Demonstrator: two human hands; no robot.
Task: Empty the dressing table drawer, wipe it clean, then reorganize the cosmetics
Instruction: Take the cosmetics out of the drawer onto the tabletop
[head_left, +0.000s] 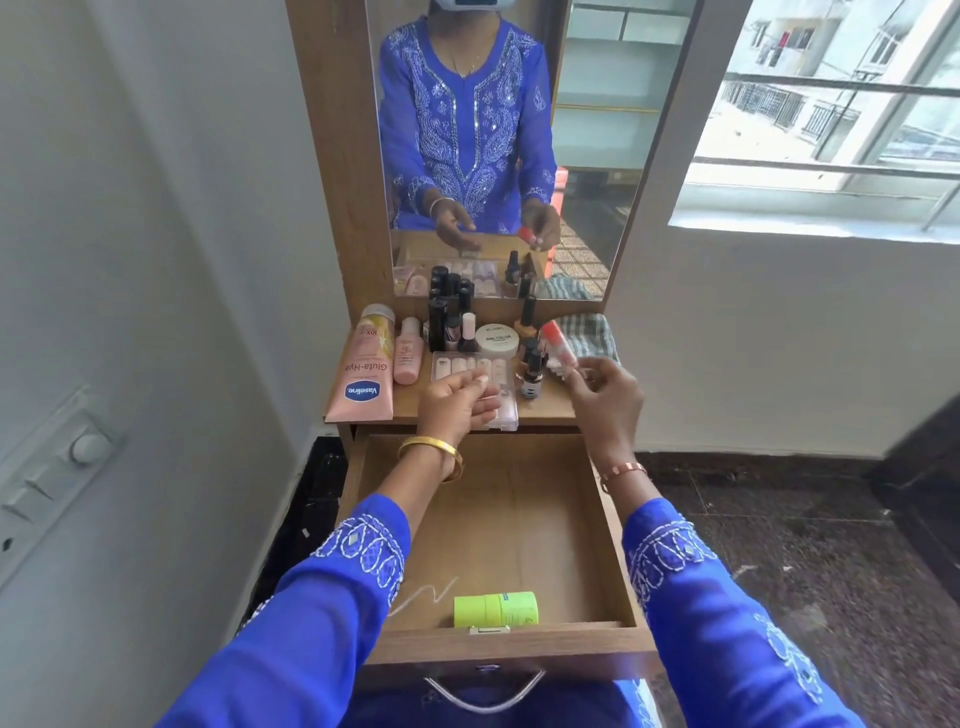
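Red-capped tube (557, 345) pinched in right hand (602, 397), left hand (457, 402) loosely curled, holding nothing

The left hand (460, 402) covers the clear plastic press-on nail box's (500, 415) front-left part; small dark bottles' (531, 375) labels are unreadable.

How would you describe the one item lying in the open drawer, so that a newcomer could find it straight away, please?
Start at the wooden dressing table under the mirror and drop to its pulled-out drawer. Near the front edge lies a lime-green cylindrical container on its side. It is the only bright green thing here; the other cosmetics sit up on the tabletop.
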